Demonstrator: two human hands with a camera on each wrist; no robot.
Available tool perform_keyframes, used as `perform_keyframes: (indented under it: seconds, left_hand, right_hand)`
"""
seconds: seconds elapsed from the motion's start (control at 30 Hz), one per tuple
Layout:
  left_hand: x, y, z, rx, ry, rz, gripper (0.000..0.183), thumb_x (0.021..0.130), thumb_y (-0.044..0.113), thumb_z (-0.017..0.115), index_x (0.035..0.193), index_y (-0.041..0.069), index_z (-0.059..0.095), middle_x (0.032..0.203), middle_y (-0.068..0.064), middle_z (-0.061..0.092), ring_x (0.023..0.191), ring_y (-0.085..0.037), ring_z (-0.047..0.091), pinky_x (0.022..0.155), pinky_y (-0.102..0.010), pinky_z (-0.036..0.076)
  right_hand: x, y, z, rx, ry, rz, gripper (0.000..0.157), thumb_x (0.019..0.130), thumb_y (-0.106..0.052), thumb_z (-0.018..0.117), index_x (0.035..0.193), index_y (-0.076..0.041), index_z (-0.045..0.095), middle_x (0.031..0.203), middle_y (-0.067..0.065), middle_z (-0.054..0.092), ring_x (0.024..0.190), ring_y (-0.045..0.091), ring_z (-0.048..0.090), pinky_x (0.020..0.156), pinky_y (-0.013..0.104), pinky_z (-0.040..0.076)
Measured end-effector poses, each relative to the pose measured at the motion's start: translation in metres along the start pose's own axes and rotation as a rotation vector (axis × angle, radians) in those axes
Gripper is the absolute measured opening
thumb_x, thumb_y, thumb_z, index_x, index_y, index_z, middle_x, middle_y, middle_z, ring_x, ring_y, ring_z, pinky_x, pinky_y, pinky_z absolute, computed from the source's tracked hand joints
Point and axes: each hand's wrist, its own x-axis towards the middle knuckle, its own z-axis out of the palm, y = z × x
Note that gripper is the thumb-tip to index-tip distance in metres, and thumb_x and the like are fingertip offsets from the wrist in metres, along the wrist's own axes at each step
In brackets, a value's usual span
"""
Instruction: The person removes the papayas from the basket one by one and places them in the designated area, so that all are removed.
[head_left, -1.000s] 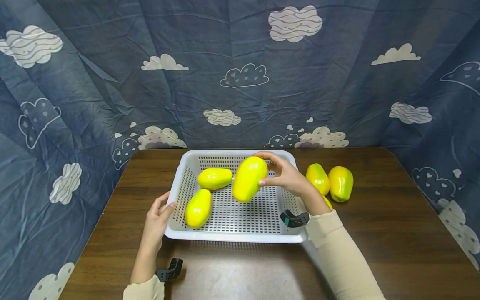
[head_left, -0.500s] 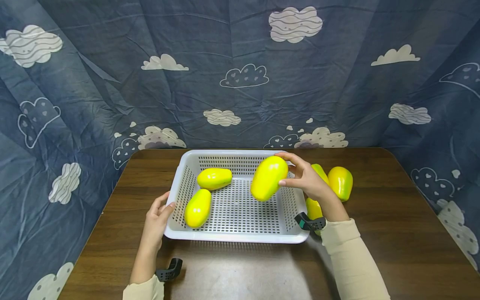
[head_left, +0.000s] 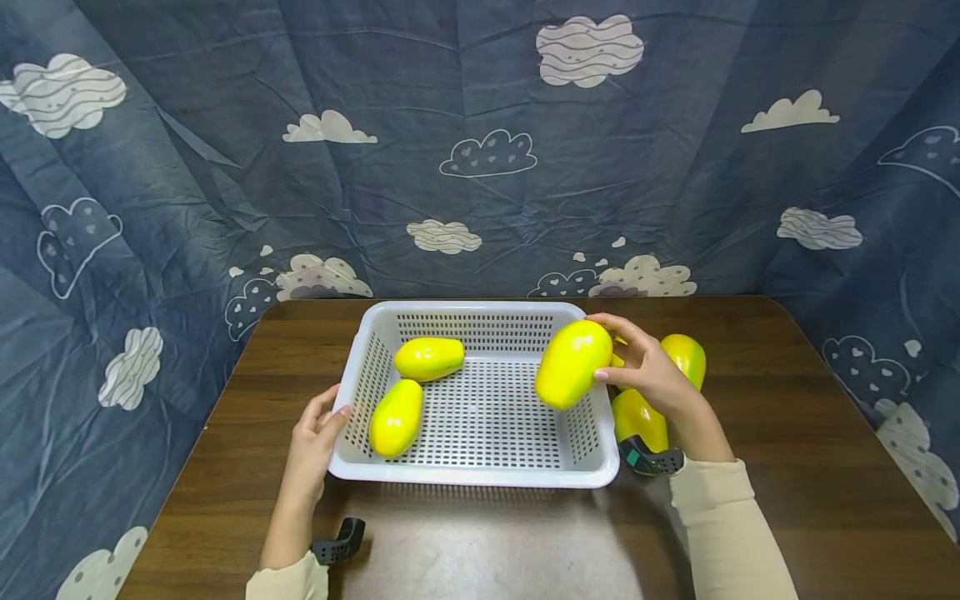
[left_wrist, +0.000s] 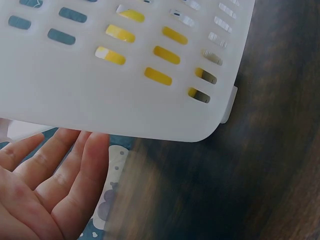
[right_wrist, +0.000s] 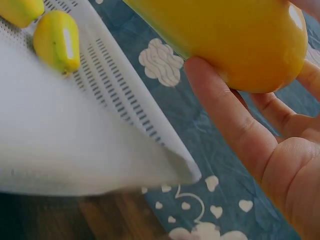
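My right hand point(head_left: 651, 371) grips a yellow papaya point(head_left: 573, 364) between thumb and fingers, holding it up over the right end of a white perforated basket point(head_left: 474, 481). In the right wrist view the held papaya point(right_wrist: 240, 40) looks smooth and glossy. Two more papayas lie inside the basket: one on its side point(head_left: 429, 358) toward the back, one point(head_left: 396, 418) nearer the front left. My left hand point(head_left: 311, 437) holds the basket's left rim, thumb over the edge. The left wrist view has its fingers point(left_wrist: 90, 165) extended under the rim.
Outside the basket's right side, papayas rest on the brown wooden table point(head_left: 810, 467), including a greenish-yellow papaya point(head_left: 686, 358) and a nearer papaya point(head_left: 641, 419); my right hand partly hides another. A dark blue cloth point(head_left: 480, 200) with cloud prints hangs behind the table.
My right hand has carried the papaya rightward, from above the basket's middle to its right rim. The left hand and the basket have stayed in place.
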Motion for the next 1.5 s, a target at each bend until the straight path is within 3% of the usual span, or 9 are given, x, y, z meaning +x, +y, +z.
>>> perform_keyframes:
  seconds: [0.17,0.63,0.87,1.1,1.27,1.5]
  left_hand:
    - [0.000,0.000,0.000,-0.006,-0.003,-0.004,0.040,0.093,0.021,0.050,0.132,0.016,0.041,0.119,-0.021,0.054,0.095,-0.028,0.059,0.069,-0.034,0.052]
    - [0.000,0.000,-0.001,-0.013,0.003,0.004,0.040,0.092,0.020,0.050,0.132,0.016,0.041,0.118,-0.021,0.054,0.092,-0.024,0.060,0.068,-0.033,0.052]
    - [0.000,-0.001,0.000,-0.010,0.002,0.005,0.040,0.093,0.020,0.050,0.132,0.015,0.041,0.118,-0.021,0.054,0.092,-0.024,0.060,0.069,-0.033,0.052]
    - [0.001,0.000,0.000,-0.004,0.005,0.007,0.040,0.093,0.020,0.050,0.132,0.016,0.041,0.118,-0.020,0.055,0.094,-0.026,0.059,0.070,-0.034,0.051]
    - [0.001,0.000,0.000,0.003,0.005,0.002,0.040,0.093,0.021,0.050,0.132,0.016,0.041,0.119,-0.020,0.054,0.095,-0.027,0.059,0.071,-0.035,0.051]
    - [0.001,0.000,0.000,0.008,0.006,0.002,0.041,0.093,0.022,0.050,0.132,0.016,0.041,0.119,-0.020,0.054,0.096,-0.029,0.058,0.071,-0.035,0.051]
  right_hand:
    - [-0.011,0.004,-0.008,-0.003,0.008,0.032,0.066,0.078,0.003,0.063,0.135,-0.006,0.034,0.131,0.009,0.037,0.105,0.023,0.051,0.082,0.032,0.046]
    - [-0.042,0.014,-0.034,0.141,-0.012,-0.004,0.063,0.080,0.015,0.053,0.136,-0.003,0.031,0.129,0.008,0.035,0.100,0.017,0.053,0.081,0.028,0.047]
    - [-0.056,0.016,-0.044,0.115,0.060,0.005,0.063,0.080,0.015,0.053,0.136,-0.001,0.031,0.129,0.009,0.033,0.103,0.014,0.052,0.081,0.024,0.046]
    - [-0.069,0.023,-0.060,0.216,0.006,-0.065,0.064,0.079,0.022,0.046,0.136,-0.001,0.030,0.134,0.009,0.031,0.104,0.015,0.053,0.079,0.026,0.048]
    - [-0.080,0.027,-0.069,0.216,-0.007,-0.029,0.064,0.080,0.022,0.043,0.138,-0.002,0.028,0.131,0.007,0.034,0.104,0.014,0.054,0.078,0.027,0.048]
    - [-0.097,0.031,-0.079,0.201,0.001,0.039,0.065,0.082,0.019,0.044,0.140,-0.004,0.024,0.136,0.004,0.027,0.107,0.013,0.053,0.079,0.027,0.048]
